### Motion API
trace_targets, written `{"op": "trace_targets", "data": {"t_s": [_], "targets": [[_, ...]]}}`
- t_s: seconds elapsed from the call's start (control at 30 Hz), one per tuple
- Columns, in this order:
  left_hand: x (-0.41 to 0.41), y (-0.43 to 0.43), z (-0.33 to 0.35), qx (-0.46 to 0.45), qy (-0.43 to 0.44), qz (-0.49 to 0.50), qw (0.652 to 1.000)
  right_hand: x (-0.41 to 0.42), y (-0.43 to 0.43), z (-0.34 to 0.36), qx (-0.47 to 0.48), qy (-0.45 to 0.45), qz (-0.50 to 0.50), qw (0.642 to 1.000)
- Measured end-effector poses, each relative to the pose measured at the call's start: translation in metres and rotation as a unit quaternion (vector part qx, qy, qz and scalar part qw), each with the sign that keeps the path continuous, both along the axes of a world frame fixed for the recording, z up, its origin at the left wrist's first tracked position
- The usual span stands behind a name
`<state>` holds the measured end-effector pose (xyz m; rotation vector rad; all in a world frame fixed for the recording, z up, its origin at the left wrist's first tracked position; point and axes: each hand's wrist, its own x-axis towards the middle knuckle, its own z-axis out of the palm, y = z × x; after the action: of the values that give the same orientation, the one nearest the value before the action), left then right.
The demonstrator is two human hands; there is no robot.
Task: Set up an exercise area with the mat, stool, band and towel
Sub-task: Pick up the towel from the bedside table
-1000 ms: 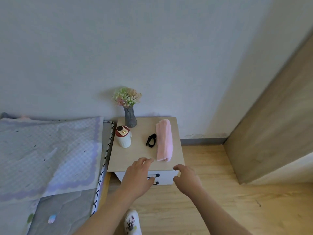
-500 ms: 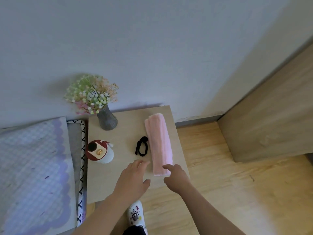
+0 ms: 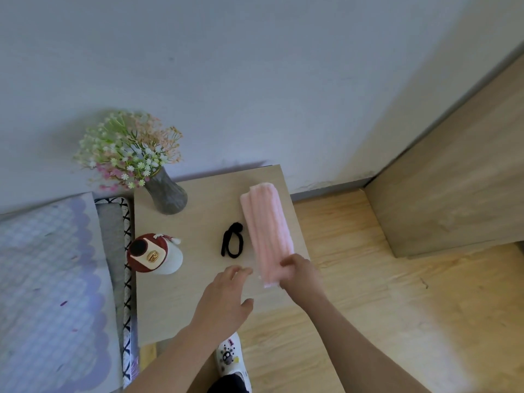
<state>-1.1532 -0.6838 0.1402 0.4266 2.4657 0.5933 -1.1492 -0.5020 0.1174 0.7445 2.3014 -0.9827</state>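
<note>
Towel [image 3: 266,231], near end gripped by right hand [image 3: 302,275] fingers [image 3: 287,262], left hand [image 3: 226,299] beside

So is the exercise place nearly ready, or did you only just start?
Only just started. Nothing looks set up; no mat or stool is in view. In hand: the right hand grips the near end of the pink towel on the bedside table. The left hand hovers open near the black band, which lies untouched beside the towel. Left: band, mat, stool, and placing the towel.

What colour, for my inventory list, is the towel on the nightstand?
Pale pink; the head view shows the towel clearly.
</note>
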Motion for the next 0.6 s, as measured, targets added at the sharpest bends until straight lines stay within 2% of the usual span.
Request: {"op": "trace_targets", "data": {"t_s": [0.07,0.27,0.43,0.6], "targets": [[0.000,0.009,0.015,0.012,0.027,0.012,0.999,0.001,0.010,0.025,-0.016,0.045,-0.029,0.998],[0.014,0.047,0.087,0.082,0.111,0.018,0.990,0.027,0.046,0.128,-0.001,0.139,-0.006,0.990],[0.059,0.096,0.157,0.137,0.119,-0.013,0.983,0.078,0.084,0.200,-0.006,0.178,-0.014,0.984],[0.105,0.124,0.194,0.172,0.123,-0.014,0.977,0.132,0.117,0.239,0.010,0.215,-0.025,0.976]]}}
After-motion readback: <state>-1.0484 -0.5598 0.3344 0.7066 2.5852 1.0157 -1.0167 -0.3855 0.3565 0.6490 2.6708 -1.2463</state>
